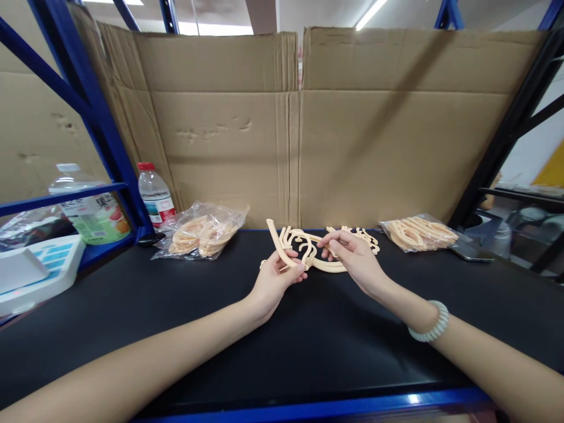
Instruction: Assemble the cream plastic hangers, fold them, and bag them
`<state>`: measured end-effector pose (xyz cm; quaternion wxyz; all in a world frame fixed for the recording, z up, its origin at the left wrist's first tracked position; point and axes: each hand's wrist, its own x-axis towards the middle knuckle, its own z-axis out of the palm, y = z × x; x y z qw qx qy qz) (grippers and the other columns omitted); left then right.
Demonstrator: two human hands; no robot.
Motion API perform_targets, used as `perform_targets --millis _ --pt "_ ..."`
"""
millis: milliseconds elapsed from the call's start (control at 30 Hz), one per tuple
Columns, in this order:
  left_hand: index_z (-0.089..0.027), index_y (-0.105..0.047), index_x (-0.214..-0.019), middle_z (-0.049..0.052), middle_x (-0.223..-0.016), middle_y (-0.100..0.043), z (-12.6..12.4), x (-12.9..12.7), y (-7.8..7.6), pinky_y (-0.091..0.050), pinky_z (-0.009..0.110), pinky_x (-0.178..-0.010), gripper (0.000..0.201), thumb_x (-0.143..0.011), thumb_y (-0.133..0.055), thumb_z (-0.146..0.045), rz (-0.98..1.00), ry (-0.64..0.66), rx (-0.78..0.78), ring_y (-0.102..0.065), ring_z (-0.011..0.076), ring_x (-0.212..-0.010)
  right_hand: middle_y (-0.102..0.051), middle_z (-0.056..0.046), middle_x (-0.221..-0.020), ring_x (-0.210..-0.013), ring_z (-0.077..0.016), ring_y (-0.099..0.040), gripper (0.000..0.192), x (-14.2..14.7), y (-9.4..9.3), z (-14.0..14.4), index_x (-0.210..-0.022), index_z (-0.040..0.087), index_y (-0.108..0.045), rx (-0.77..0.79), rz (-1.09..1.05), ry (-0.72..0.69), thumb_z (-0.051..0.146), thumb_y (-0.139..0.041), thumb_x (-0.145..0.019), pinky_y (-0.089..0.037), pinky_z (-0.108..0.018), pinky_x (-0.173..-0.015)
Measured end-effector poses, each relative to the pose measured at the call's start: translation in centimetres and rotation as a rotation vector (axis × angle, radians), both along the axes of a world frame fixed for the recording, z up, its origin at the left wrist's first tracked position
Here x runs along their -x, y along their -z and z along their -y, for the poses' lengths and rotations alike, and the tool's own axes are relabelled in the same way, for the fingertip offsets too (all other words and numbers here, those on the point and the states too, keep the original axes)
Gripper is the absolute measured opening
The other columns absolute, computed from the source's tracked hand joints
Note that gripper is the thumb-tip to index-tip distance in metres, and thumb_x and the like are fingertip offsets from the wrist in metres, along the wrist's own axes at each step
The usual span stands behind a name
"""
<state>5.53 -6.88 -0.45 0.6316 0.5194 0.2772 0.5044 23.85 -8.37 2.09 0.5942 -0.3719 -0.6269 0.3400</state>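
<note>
A small heap of cream-coloured curved plastic pieces (308, 249) lies in the middle of the black table top (185, 329). My left hand (277, 283) grips one long curved piece (278, 244) between thumb and fingers, its end sticking up and to the left. My right hand (355, 258) rests on the heap, its fingertips pinching another piece. A white bead bracelet (429, 323) sits on my right wrist.
Two clear bags of the same pieces lie on the table, one at the left (200, 232) and one at the right (416, 233). Cardboard sheets (299, 129) wall the back. Two water bottles (154, 194) and a white scale (35, 270) stand at the left by blue rack posts.
</note>
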Motion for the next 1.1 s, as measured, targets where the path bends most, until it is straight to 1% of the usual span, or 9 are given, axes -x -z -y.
perform_targets --millis 67,167,267,400,567,667,767,967,1100 --pt "-0.015 -0.053 -0.095 -0.002 -0.076 -0.065 0.0 0.0 0.0 -0.048 0.024 -0.069 0.043 -0.064 -0.081 -0.021 -0.005 0.009 -0.01 -0.063 0.01 -0.067 -0.061 -0.002 -0.094 -0.07 -0.0119 -0.057 0.01 0.0 0.3 0.0 -0.085 0.021 -0.063 0.054 -0.088 0.001 0.029 -0.063 -0.078 -0.047 -0.029 -0.066" --pt "-0.015 -0.053 -0.095 -0.002 -0.078 -0.065 0.0 0.0 0.1 -0.048 0.025 -0.07 0.042 -0.064 -0.081 -0.021 -0.005 0.017 -0.017 -0.063 0.0101 -0.068 -0.056 0.001 -0.102 -0.07 -0.0098 -0.059 0.035 -0.1 0.5 -0.1 -0.101 0.027 -0.059 0.156 -0.3 -0.001 0.019 -0.07 -0.069 -0.05 -0.03 -0.07" --pt "-0.015 -0.053 -0.093 -0.001 -0.079 -0.066 0.1 0.1 0.1 -0.048 0.026 -0.072 0.042 -0.063 -0.081 -0.02 0.007 0.023 -0.01 -0.063 0.0104 -0.07 -0.058 0.001 -0.089 -0.072 -0.012 -0.062 0.053 -0.4 0.7 -0.4 -0.11 0.027 -0.056 0.301 -0.439 -0.074 0.011 -0.074 -0.063 -0.052 -0.032 -0.078" --pt "-0.016 -0.052 -0.092 -0.001 -0.081 -0.066 0.2 0.1 0.0 -0.047 0.027 -0.074 0.041 -0.063 -0.081 -0.018 0.01 0.03 -0.001 -0.062 0.0106 -0.071 -0.061 -0.001 -0.074 -0.071 -0.0137 -0.061 0.039 -0.5 1.1 -0.9 -0.099 0.018 -0.063 0.445 -0.468 -0.172 0.008 -0.074 -0.062 -0.052 -0.032 -0.079" --pt "-0.017 -0.052 -0.091 -0.001 -0.08 -0.065 0.3 0.0 -0.1 -0.046 0.026 -0.073 0.039 -0.064 -0.079 -0.016 0.005 0.039 -0.017 -0.061 0.0109 -0.072 -0.06 -0.002 -0.07 -0.068 -0.0119 -0.055 0.014 -0.4 1.9 -1.2 -0.081 0.014 -0.069 0.459 -0.393 -0.277 0.021 -0.075 -0.071 -0.049 -0.031 -0.076" --pt "-0.017 -0.052 -0.09 -0.002 -0.08 -0.064 0.2 0.0 -0.1 -0.046 0.026 -0.071 0.038 -0.063 -0.079 -0.015 0.003 0.041 -0.024 -0.061 0.0105 -0.071 -0.058 0.0 -0.069 -0.064 -0.0099 -0.052 0.02 -0.5 2.2 -1.3 -0.079 0.015 -0.068 0.432 -0.351 -0.252 0.032 -0.077 -0.072 -0.046 -0.028 -0.068" --pt "-0.016 -0.053 -0.088 -0.002 -0.08 -0.064 0.2 0.0 0.0 -0.046 0.026 -0.072 0.036 -0.064 -0.079 -0.015 -0.002 0.059 -0.039 -0.06 0.0102 -0.07 -0.055 0.002 -0.067 -0.06 -0.0074 -0.048 0.024 -0.4 2.1 -1.3 -0.077 0.014 -0.066 0.406 -0.342 -0.259 0.034 -0.079 -0.07 -0.044 -0.024 -0.06" --pt "-0.016 -0.052 -0.085 0.0 -0.079 -0.063 0.1 0.0 0.0 -0.046 0.027 -0.073 0.029 -0.068 -0.076 -0.016 -0.044 0.093 -0.074 -0.06 0.0114 -0.072 -0.066 -0.004 -0.083 -0.08 -0.0152 -0.065 0.024 0.0 1.5 -0.5 -0.081 0.017 -0.062 0.45 -0.359 -0.321 0.031 -0.079 -0.071 -0.053 -0.033 -0.084" --pt "-0.017 -0.053 -0.083 -0.001 -0.079 -0.062 0.1 0.0 0.0 -0.045 0.026 -0.073 0.027 -0.068 -0.076 -0.015 -0.047 0.086 -0.084 -0.059 0.011 -0.071 -0.065 -0.002 -0.078 -0.082 -0.0166 -0.067 0.024 -0.1 1.5 -0.6 -0.079 0.02 -0.058 0.423 -0.353 -0.296 0.032 -0.077 -0.071 -0.054 -0.033 -0.081"
